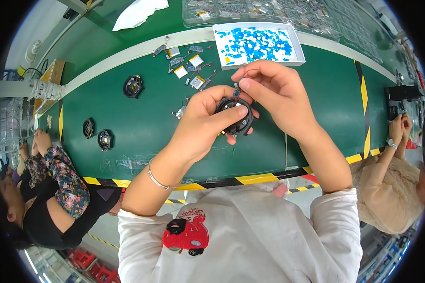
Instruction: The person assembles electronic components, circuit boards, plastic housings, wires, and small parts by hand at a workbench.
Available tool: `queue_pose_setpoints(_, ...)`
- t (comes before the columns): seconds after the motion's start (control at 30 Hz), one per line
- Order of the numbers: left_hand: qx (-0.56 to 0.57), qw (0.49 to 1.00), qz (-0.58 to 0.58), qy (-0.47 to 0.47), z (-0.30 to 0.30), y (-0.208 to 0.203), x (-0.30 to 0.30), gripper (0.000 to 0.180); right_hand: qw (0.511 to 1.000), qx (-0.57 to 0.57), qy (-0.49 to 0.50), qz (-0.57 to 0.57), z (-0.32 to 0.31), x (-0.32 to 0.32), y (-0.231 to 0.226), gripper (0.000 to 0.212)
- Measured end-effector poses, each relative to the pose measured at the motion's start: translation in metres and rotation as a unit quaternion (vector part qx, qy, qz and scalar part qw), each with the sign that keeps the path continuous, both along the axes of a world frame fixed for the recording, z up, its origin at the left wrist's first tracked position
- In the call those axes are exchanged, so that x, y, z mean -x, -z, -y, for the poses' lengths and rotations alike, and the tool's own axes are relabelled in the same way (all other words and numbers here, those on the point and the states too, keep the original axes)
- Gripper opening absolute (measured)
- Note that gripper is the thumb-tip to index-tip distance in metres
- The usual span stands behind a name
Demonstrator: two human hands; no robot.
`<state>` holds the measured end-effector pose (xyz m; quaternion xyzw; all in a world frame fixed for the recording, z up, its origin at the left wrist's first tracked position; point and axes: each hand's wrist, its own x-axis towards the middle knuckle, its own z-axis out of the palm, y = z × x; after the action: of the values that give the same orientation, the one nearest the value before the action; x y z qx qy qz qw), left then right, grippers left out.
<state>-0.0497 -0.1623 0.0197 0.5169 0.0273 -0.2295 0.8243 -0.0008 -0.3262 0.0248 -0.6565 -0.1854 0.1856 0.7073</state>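
My left hand (198,118) is closed around a round black housing (237,126), shaped like a watch case, with its thumb across the open inner side. Just above it, my right hand (283,94) pinches a small circuit board with thin wires (237,89) between thumb and fingers. The board's lower end meets the housing's upper edge; whether it is attached cannot be made out. Beyond my hands lie several small boards with wires and silver battery cells (196,60). A similar small part (180,112) lies by my left wrist. Three more black housings (133,87) rest to the left.
A white box (295,61) of small blue and white pieces stands beyond my right hand. Clear plastic trays (191,21) of parts and a white sheet (139,13) lie behind the rail. Striped tape (255,179) edges the green table. Co-workers sit left (68,188) and right (387,198).
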Motion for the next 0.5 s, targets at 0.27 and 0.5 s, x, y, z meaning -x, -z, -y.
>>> queue_pose_setpoints(0.27, -0.065, 0.996, 0.031, 0.047, 0.0, -0.005, 0.006, 0.017, 0.997, -0.02, 0.007, 0.077, 0.007, 0.011, -0.002, 0.006)
queue_pose_setpoints(0.5, -0.44, 0.854, 0.278, -0.028, -0.07, -0.021, 0.023, 0.051, 0.969, 0.198, 0.098, 0.114, 0.101, 0.017, -0.021, 0.01)
